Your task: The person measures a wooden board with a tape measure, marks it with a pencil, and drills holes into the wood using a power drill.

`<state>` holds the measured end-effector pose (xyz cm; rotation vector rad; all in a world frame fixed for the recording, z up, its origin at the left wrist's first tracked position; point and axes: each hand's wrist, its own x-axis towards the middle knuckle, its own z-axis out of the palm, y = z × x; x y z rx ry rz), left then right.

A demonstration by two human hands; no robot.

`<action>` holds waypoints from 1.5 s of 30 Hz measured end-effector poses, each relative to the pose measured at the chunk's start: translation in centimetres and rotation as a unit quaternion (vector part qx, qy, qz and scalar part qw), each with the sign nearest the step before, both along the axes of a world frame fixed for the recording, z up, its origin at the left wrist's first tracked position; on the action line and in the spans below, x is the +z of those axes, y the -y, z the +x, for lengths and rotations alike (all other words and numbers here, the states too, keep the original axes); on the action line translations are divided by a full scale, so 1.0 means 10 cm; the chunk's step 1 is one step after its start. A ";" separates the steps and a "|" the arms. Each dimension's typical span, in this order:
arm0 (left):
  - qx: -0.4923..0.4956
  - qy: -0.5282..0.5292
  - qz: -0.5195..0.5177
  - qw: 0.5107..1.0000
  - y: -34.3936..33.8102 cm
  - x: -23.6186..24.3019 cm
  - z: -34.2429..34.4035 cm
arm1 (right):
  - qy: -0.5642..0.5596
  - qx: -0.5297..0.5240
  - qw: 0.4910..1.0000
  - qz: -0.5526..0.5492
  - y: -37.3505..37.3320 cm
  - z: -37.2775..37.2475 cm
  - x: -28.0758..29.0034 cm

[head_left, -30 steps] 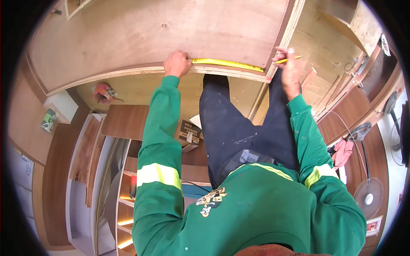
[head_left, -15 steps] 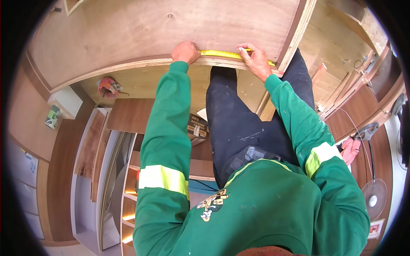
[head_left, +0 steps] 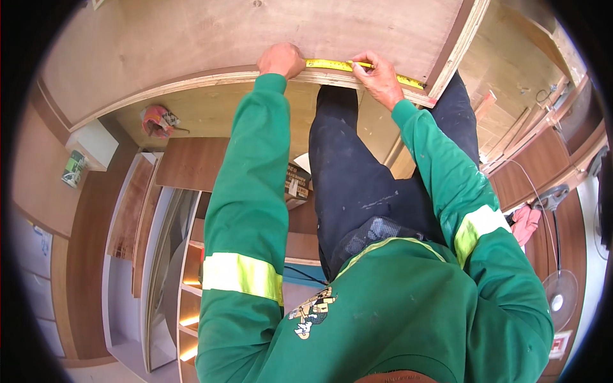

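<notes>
A yellow tape measure point(head_left: 326, 64) lies stretched along the near edge of a wooden panel point(head_left: 357, 29) with a raised plywood border. My left hand point(head_left: 281, 60) is closed around the tape's left end; the case is hidden inside the fist. To its right, my right hand point(head_left: 378, 75) pinches a thin yellow pencil point(head_left: 364, 64) between thumb and fingers, just over the tape. Beyond that hand the blade runs on to the panel's right corner, where its end meets the border.
Under the panel stand my legs in dark trousers point(head_left: 351, 159). A cardboard box point(head_left: 297, 185) sits by my left forearm. Brown boards point(head_left: 191, 163) and shelving are on the left. A fan point(head_left: 559, 300) stands at right, with a pink cloth point(head_left: 525, 223) nearby.
The panel and both hands sit slightly higher in the picture. My right hand has shifted a little left along the tape, showing more of the blade on its right. Both grips are kept.
</notes>
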<state>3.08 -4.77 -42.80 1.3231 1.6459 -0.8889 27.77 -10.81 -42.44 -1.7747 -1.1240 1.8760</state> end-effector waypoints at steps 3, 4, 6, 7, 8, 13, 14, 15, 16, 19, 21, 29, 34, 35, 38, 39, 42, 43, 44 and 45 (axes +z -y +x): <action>-0.006 -0.001 0.001 1.000 0.03 -0.04 -0.01 | -0.017 -0.038 0.999 -0.004 0.00 0.04 -0.09; -0.005 0.000 0.003 1.000 0.03 -0.07 -0.02 | -0.021 -0.056 0.998 -0.006 -0.01 0.08 -0.14; 0.001 0.003 -0.001 1.000 0.04 -0.09 -0.04 | -0.004 -0.051 0.998 0.041 -0.06 0.18 -0.16; 0.006 0.005 -0.006 1.000 0.04 -0.09 -0.05 | 0.005 -0.049 0.997 0.064 -0.09 0.22 -0.16; 0.009 0.007 -0.010 1.000 0.02 -0.09 -0.04 | 0.013 -0.044 0.998 0.031 -0.12 0.26 -0.09; -0.008 0.005 0.003 1.000 0.04 -0.08 -0.05 | -0.006 -0.064 0.998 0.008 -0.05 0.46 -0.05; -0.010 0.008 0.005 1.000 0.02 -0.08 -0.04 | -0.002 -0.065 0.998 0.003 -0.02 0.51 -0.03; -0.011 0.009 -0.001 1.000 0.00 -0.07 -0.03 | 0.002 -0.067 0.998 0.002 0.01 0.53 -0.03; -0.012 0.011 -0.007 1.000 -0.01 -0.06 -0.02 | 0.005 -0.069 0.998 0.001 0.05 0.55 -0.03; -0.018 0.012 -0.020 1.000 -0.03 -0.04 -0.02 | 0.005 -0.075 0.997 -0.027 0.14 0.55 0.00; -0.019 0.014 -0.018 1.000 -0.03 -0.04 -0.02 | 0.003 -0.085 0.996 -0.036 0.19 0.58 -0.02; -0.031 0.029 -0.020 0.999 -0.05 -0.01 -0.02 | -0.014 -0.106 0.994 -0.018 0.16 0.71 -0.12; -0.037 0.034 -0.015 0.999 -0.05 0.02 -0.01 | -0.002 -0.081 0.997 -0.020 0.14 0.63 -0.10; -0.040 0.035 -0.010 0.999 -0.05 0.00 -0.03 | -0.004 -0.076 0.997 -0.020 0.13 0.59 -0.10; -0.051 0.025 -0.026 0.998 -0.03 -0.04 -0.02 | -0.034 -0.058 0.997 -0.033 0.12 0.40 -0.08; -0.049 0.024 -0.023 0.998 -0.03 -0.04 -0.02 | -0.031 -0.048 0.998 -0.038 0.09 0.34 -0.07; -0.045 0.023 -0.019 0.999 -0.02 -0.03 -0.02 | -0.026 -0.024 0.998 -0.047 -0.02 0.19 -0.03; -0.045 0.022 -0.019 0.999 -0.02 -0.03 -0.02 | -0.028 -0.019 0.998 -0.048 -0.05 0.14 -0.01; -0.046 0.022 -0.017 0.999 -0.02 -0.04 -0.02 | -0.029 -0.016 0.998 -0.047 -0.05 0.10 -0.02; -0.045 0.021 -0.012 0.999 -0.01 -0.07 -0.03 | -0.038 -0.010 0.998 -0.039 -0.04 0.06 -0.05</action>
